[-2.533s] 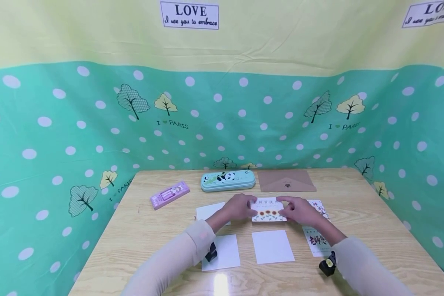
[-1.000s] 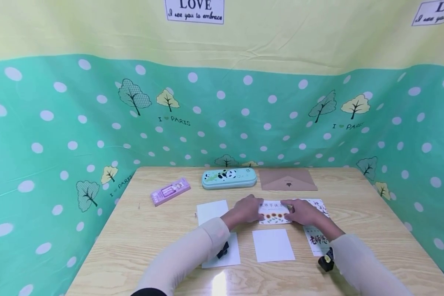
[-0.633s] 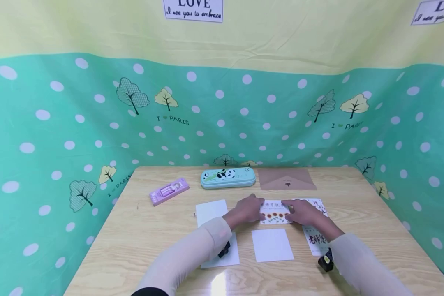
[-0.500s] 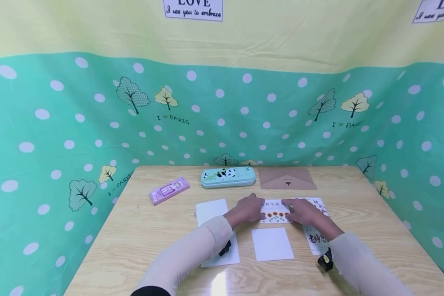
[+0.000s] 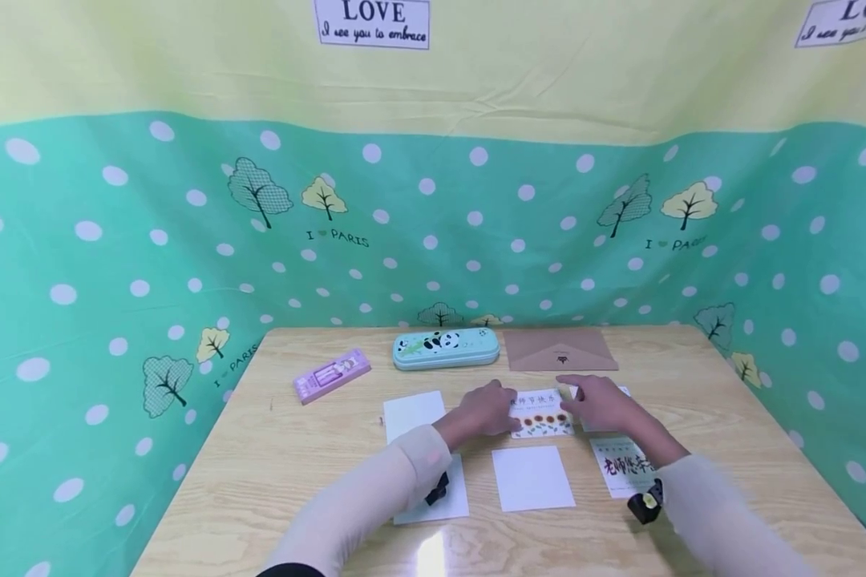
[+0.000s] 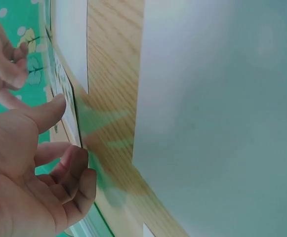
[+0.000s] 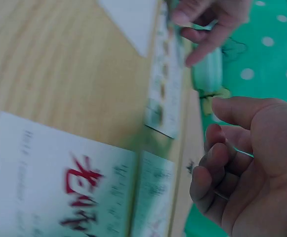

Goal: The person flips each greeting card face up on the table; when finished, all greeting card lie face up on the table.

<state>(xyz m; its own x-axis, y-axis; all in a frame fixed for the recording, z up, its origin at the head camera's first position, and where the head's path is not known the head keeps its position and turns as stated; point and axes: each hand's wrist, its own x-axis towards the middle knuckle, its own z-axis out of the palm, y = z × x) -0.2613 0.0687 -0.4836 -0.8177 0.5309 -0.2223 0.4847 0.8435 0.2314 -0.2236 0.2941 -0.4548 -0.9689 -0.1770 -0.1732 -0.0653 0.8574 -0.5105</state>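
"White sunflower card (image 5: pixel 541 414), quantity one: row of orange blooms, line of characters. Location?"

"On the table (image 5: pixel 317 473), looking flat. Just behind the blank centre sheet (image 5: pixel 534 479), not touching it; brown envelope (image 5: pixel 561 349) farther back."

"Handling?"

"By judgement: light, fairly stiff, thin-edged, apt to slide. Corners would crease first. Best taken by the two short ends, thumb to the near side, fingers to the far side, print left uncovered."

"Hands?"

"Left hand (image 5: pixel 485 409): thumb and fingers bent, touching the sunflower card's left end; pinching or merely resting, cannot tell. Right hand (image 5: pixel 600 403): half open, fingers loosely bent, thumb parted from them, holding nothing. Stands just off the right end, apart from the card."

"Neighbouring items?"

"Second printed card (image 7: pixel 157 190), just right of the sunflower card, partly hidden by the right hand in the head view. Lettered card (image 5: pixel 623 468), red and dark brushwork, nearer. Rear left sheet (image 5: pixel 410 409) and near left sheet (image 5: pixel 451 489), white, both partly covered by the left arm."

"Surface and room?"

"Pale wood grain, glare at the near side, so probably smooth. Finger room tight on the right, wider on the left. Rear row also lists purple box (image 5: pixel 332 376) and blue panda case (image 5: pixel 446 349). Polka-dot cloth (image 5: pixel 433 264), green below yellow, hung behind and at both sides."
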